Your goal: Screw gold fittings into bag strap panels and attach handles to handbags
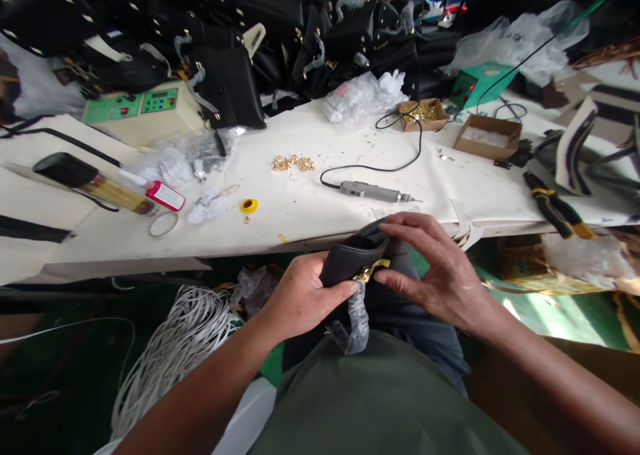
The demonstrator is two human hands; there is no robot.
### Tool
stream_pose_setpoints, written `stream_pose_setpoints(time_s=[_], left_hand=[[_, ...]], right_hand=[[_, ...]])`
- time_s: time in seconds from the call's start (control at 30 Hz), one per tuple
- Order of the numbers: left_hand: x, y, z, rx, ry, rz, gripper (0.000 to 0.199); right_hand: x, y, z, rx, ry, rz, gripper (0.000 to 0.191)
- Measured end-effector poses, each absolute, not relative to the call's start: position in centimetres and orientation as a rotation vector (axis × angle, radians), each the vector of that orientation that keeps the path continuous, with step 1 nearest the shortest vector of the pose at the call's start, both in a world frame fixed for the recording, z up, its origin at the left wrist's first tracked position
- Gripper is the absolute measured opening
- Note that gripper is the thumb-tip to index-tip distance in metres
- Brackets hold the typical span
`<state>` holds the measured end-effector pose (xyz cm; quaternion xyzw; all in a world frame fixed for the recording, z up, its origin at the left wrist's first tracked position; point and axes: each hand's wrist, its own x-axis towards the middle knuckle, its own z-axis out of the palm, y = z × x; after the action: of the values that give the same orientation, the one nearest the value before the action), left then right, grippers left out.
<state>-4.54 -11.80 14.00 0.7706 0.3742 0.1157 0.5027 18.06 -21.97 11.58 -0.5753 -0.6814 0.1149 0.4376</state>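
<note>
A small black leather bag [345,263] is held over my lap, just in front of the table edge. My left hand [305,293] is closed on its left side, the thumb lying across the lower face. On the bag's right part sits gold metal hardware [364,275] with a strip of yellow tape [381,263] by it. A plastic-wrapped strap [357,318] hangs down from there. My right hand [443,268] is open at the bag's right end; its fingertips are at the top edge and its thumb is apart, close to the tape. The bag's underside is hidden.
On the white table [240,175] lie a grey electric screwdriver [373,191] with a black cord, gold hardware pieces [293,163], a yellow tape roll [249,205] and pliers [553,205]. Small boxes [487,137] stand at right. Black bags [227,85] are heaped behind.
</note>
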Motion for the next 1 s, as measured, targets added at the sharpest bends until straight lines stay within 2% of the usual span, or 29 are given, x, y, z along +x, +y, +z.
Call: stream_pose_setpoints(time_s=[0.07, 0.17, 0.3, 0.4, 0.5, 0.6, 0.63, 0.7, 0.73, 0.8, 0.87, 0.93, 1.0], left_hand=[[-5.1, -10.8, 15.9, 1.938, 0.853, 0.220, 0.013], [-5.9, -9.4, 19.1, 2.082, 0.798, 0.074, 0.004], [-6.2, -7.8, 23.1, 2.331, 0.702, 0.007, 0.007], [-5.8, -6.7, 24.8, 2.586, 0.592, 0.150, 0.009], [-5.1, -5.8, 25.2, 2.843, 0.513, 0.575, 0.020], [-4.7, -5.9, 24.0, 2.927, 0.625, 1.282, 0.048], [-4.7, -6.2, 23.3, 2.874, 0.701, 1.493, 0.052], [-5.0, -7.1, 21.1, 2.645, 0.859, 1.710, 0.047], [-5.2, -7.7, 19.8, 2.486, 0.926, 1.683, 0.040], [-5.5, -8.9, 16.9, 2.127, 0.982, 1.368, 0.030], [-5.5, -9.9, 14.0, 1.770, 0.936, 1.113, 0.048], [-5.1, -10.6, 11.7, 1.525, 0.909, 1.099, 0.069], [-4.5, -11.1, 10.2, 1.354, 0.887, 1.170, 0.076]], right_hand=[[18.6, -21.2, 12.2, -1.374, -1.841, 0.367, 0.056], [18.6, -19.9, 13.9, -1.315, -1.926, 0.416, 0.034], [17.5, -18.4, 16.3, -1.127, -2.042, 0.511, 0.025], [16.9, -17.6, 17.2, -1.021, -2.031, 0.381, 0.007], [16.8, -16.6, 17.3, -1.064, -1.859, 0.163, 0.010], [16.9, -15.4, 17.1, -1.120, -1.693, -0.073, 0.014], [16.8, -14.9, 17.1, -1.131, -1.649, -0.157, 0.014], [16.4, -13.9, 16.8, -1.148, -1.574, -0.313, 0.012], [16.1, -13.5, 16.6, -1.155, -1.553, -0.374, 0.010], [15.2, -12.6, 15.8, -1.163, -1.551, -0.449, 0.008], [14.1, -11.8, 14.3, -1.185, -1.578, -0.462, 0.014], [12.7, -11.4, 12.5, -1.210, -1.610, -0.427, 0.025], [11.2, -11.3, 10.7, -1.224, -1.616, -0.362, 0.029]])
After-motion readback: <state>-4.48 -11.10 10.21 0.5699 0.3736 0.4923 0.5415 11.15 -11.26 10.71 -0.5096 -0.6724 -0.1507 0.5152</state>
